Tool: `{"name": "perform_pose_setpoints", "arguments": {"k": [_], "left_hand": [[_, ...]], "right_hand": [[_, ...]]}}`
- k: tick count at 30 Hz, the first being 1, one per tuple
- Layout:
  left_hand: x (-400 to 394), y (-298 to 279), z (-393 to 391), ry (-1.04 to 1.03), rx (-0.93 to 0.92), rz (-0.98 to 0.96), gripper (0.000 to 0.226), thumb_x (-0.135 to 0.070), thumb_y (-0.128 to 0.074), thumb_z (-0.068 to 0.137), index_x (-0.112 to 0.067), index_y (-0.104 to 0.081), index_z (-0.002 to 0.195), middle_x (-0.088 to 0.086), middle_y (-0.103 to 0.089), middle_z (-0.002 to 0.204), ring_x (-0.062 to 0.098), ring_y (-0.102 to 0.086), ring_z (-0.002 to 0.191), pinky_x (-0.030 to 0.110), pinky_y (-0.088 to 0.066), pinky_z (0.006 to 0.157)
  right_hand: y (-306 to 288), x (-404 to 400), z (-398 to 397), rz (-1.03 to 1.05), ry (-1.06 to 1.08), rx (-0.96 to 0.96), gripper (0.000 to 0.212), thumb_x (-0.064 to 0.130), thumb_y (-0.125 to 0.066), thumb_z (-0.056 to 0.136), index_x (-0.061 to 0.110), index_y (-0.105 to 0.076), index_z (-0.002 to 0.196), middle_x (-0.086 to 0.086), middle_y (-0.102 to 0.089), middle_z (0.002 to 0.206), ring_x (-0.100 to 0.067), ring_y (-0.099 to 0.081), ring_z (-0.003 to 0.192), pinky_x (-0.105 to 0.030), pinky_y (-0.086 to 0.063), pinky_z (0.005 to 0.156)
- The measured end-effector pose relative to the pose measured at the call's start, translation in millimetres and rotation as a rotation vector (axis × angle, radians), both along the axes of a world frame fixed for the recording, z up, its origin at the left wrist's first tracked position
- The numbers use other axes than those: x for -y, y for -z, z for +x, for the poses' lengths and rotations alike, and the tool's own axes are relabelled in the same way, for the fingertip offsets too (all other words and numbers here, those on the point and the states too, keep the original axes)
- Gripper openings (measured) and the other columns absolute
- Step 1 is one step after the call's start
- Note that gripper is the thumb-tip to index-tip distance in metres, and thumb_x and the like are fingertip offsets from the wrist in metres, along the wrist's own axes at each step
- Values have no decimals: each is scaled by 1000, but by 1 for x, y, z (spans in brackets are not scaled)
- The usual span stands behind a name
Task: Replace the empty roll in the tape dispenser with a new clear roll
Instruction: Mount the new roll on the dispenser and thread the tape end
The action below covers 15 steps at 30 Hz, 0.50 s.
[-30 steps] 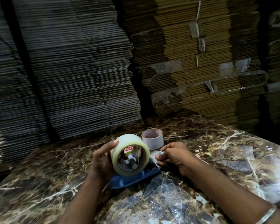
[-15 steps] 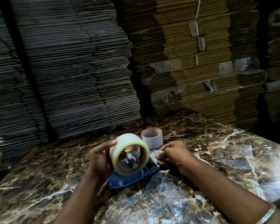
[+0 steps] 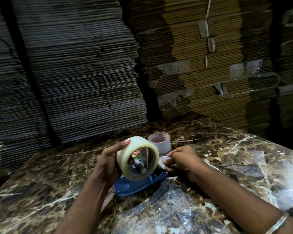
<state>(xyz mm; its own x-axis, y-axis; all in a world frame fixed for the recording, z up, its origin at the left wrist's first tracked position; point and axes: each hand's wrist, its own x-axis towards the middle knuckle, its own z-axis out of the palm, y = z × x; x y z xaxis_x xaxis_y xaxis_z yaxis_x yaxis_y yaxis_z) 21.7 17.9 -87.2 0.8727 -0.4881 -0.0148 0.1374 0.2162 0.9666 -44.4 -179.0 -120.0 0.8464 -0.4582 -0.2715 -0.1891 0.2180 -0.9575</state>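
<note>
A new clear tape roll [image 3: 125, 152] sits on the spindle of a blue tape dispenser [image 3: 135, 185] that lies on the marble table [image 3: 227, 166]. My left hand [image 3: 108, 161] wraps the roll's left side, forefinger along its top. My right hand [image 3: 181, 159] is just right of the roll, its fingertips pinched on the loose clear tape end near the dispenser's front. The empty cardboard core [image 3: 160, 144] stands on the table right behind the roll. The dispenser's handle and blade are hidden.
Tall stacks of flattened cardboard [image 3: 85, 68] stand close behind the table on the left, and brown stacks [image 3: 201, 65] on the right. Clear tape scraps [image 3: 254, 159] lie stuck to the marble at right. The table's left edge runs near my left forearm.
The roll and dispenser have tilted slightly in my left hand and my right hand's fingertips have shifted a little on the tape end; the empty core has stayed put.
</note>
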Motion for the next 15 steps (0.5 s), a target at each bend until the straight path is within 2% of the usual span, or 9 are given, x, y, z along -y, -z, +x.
{"name": "perform_pose_setpoints", "arguments": {"k": [3,5,7,9,10,13,15], "left_hand": [[-2,2,-1,19,27,-62,29,-28,-64,72,-3,-77,79,19,-72,74,29,-67,62,35,-56,64],[-5,4,2,-14,44,-132,30,-33,-69,61,-6,-76,71,13,-69,63,25,-65,54,29,-54,54],[-7,4,4,-41,60,-133,39,-25,-74,50,-1,-74,80,13,-69,65,25,-65,54,28,-54,53],[-7,4,4,-38,72,-91,40,-16,-67,60,5,-68,94,16,-68,69,26,-65,58,30,-53,56],[-6,4,3,-33,73,-81,37,-16,-63,63,6,-67,93,17,-69,69,27,-66,58,30,-54,57],[-5,4,1,-25,77,-83,28,-18,-55,69,2,-75,73,17,-70,64,27,-68,56,29,-56,56],[-5,2,-1,-25,79,-83,28,-17,-53,70,-1,-76,67,16,-70,61,26,-67,54,28,-56,54]], "right_hand": [[1,1,-1,-14,0,0,18,-20,-58,82,-7,-61,93,-26,-69,85,-30,-69,62,-40,-62,64],[2,2,0,-16,7,-1,18,-19,-57,83,-9,-61,97,-25,-69,85,-31,-70,60,-37,-61,57],[2,2,1,-7,4,-13,18,-18,-57,84,-8,-61,99,-23,-69,82,-30,-71,56,-33,-60,51],[1,3,1,8,5,-31,19,-18,-57,83,-9,-63,98,-22,-70,82,-29,-72,56,-30,-59,48],[1,4,1,18,9,-36,19,-18,-56,83,-9,-64,98,-23,-71,84,-29,-73,56,-30,-60,49],[-1,6,1,48,30,-43,19,-18,-55,83,-10,-66,95,-24,-72,87,-30,-74,59,-34,-64,58],[-1,6,1,58,30,-48,18,-18,-55,83,-10,-66,95,-23,-71,85,-29,-74,58,-35,-64,61]]}}
